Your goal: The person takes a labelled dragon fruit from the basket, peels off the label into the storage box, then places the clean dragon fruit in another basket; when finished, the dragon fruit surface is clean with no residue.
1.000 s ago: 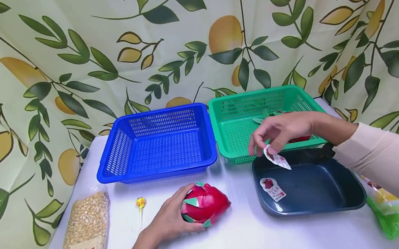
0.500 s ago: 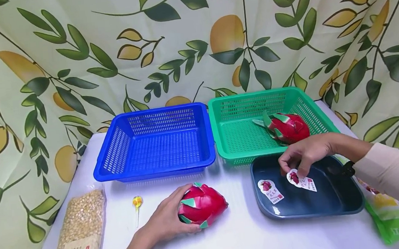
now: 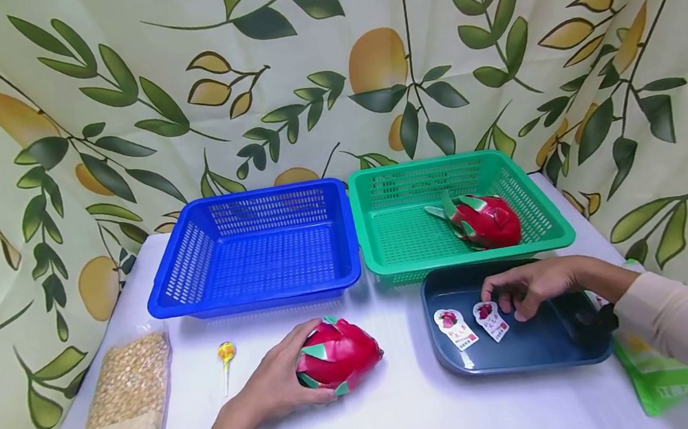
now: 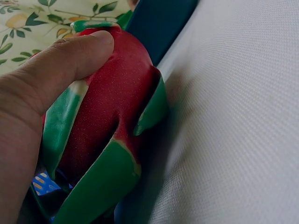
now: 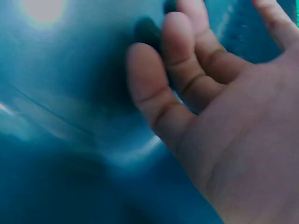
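On the white tabletop my left hand (image 3: 279, 379) grips a red dragon fruit (image 3: 340, 356) with green scales, which lies on its side. The left wrist view shows the thumb (image 4: 70, 65) pressed along the fruit's red skin. My right hand (image 3: 537, 285) is inside the dark blue tray (image 3: 557, 360), its fingers loosely bent and holding nothing. Just left of its fingertips lies a dragon-fruit label (image 3: 492, 321). Another such label (image 3: 456, 329) lies beside it at the tray's left. In the right wrist view the fingers (image 5: 145, 74) hover close to the tray's shiny surface.
A second dragon fruit (image 3: 488, 221) lies in the green basket (image 3: 398, 264), beside the blue basket (image 3: 253, 302). At left are a bag of pale kernels (image 3: 119, 402) and a lollipop (image 3: 226, 353). A green packet (image 3: 664, 377) lies right of the tray.
My right hand has come down into the tray and let go of the label, which now lies beside the other one. The left hand has kept its grip on the dragon fruit.
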{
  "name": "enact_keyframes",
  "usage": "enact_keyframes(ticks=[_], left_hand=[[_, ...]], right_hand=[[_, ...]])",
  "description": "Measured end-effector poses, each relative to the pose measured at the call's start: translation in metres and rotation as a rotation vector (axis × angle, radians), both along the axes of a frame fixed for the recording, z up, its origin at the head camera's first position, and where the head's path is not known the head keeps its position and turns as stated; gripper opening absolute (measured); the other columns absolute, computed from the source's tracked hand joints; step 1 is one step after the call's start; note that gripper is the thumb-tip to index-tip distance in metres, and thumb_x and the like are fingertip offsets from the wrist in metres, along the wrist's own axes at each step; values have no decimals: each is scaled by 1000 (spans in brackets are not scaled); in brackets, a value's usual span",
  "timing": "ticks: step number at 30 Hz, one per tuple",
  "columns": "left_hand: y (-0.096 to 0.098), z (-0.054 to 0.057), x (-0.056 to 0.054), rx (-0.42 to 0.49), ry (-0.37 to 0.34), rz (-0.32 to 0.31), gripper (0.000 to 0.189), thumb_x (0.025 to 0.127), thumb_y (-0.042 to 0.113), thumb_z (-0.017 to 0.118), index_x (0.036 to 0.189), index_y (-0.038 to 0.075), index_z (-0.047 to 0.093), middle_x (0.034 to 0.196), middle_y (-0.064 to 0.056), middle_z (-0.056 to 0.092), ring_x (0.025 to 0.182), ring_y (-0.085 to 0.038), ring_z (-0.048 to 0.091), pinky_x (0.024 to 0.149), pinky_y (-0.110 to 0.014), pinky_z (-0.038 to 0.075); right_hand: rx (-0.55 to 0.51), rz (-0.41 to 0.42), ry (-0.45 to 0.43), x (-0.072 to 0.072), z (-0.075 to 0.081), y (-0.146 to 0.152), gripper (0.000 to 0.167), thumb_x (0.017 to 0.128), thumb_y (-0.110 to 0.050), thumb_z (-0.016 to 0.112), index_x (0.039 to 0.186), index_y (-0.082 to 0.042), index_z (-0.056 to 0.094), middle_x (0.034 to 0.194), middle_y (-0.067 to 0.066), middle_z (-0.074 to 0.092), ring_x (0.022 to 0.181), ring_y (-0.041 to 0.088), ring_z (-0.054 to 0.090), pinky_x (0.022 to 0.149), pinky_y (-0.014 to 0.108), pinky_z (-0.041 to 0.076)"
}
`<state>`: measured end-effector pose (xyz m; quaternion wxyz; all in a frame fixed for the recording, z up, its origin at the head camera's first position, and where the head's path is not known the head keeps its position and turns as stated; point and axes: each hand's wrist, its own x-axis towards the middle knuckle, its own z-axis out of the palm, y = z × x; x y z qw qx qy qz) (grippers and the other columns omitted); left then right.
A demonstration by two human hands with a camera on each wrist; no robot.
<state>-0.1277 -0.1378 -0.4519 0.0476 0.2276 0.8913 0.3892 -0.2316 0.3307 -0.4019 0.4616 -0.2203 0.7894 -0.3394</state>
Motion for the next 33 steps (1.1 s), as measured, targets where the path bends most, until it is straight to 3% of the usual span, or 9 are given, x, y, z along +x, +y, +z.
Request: enact_keyframes(ticks=[9, 13, 18, 24, 26, 33], left_hand=[[-2, -2, 4, -5, -22, 20, 100, 61, 51, 88, 144, 28, 38, 131, 14, 47, 114, -14, 52, 84, -35, 52], [-2, -3, 4, -7, -9, 17, 100, 61, 51, 88, 144, 32, 37, 131, 15, 48, 114, -13, 52, 84, -35, 52], [1, -3, 2, -4, -8, 13, 99, 61, 50, 88, 144, 34, 36, 131, 16, 47, 114, -14, 52, 83, -34, 52], [0, -1, 3, -3, -20, 13, 100, 61, 48, 89, 144, 34, 36, 130, 15, 47, 114, -15, 53, 83, -34, 53], [0, -1, 2, 1, -14, 12, 100, 61, 48, 89, 144, 34, 36, 130, 15, 48, 114, -15, 53, 83, -34, 53], [1, -4, 4, 6, 12, 7, 99, 61, 50, 88, 143, 33, 38, 130, 15, 48, 113, -14, 54, 84, -34, 52]], right_hand=[[23, 67, 311, 8, -17, -11, 39, 83, -22, 75, 116, -23, 54, 78, 0, 56, 69, 17, 54, 58, 26, 44], [133, 74, 414, 13, -25, -19, 37, 84, -30, 75, 114, -28, 52, 69, -5, 53, 60, 11, 51, 53, 24, 41], [297, 57, 507, 18, -27, -29, 42, 81, -33, 78, 110, -29, 49, 74, -8, 51, 63, 12, 50, 54, 27, 43], [344, -1, 527, 20, -25, -31, 53, 78, -36, 79, 120, -23, 48, 85, -6, 53, 75, 16, 51, 61, 30, 49], [335, -10, 508, 21, -20, -32, 57, 79, -37, 79, 123, -21, 47, 82, -5, 55, 73, 16, 53, 60, 31, 50], [157, 11, 451, 30, 13, -30, 61, 80, -31, 79, 128, -14, 46, 78, -7, 57, 69, 13, 56, 61, 29, 51]])
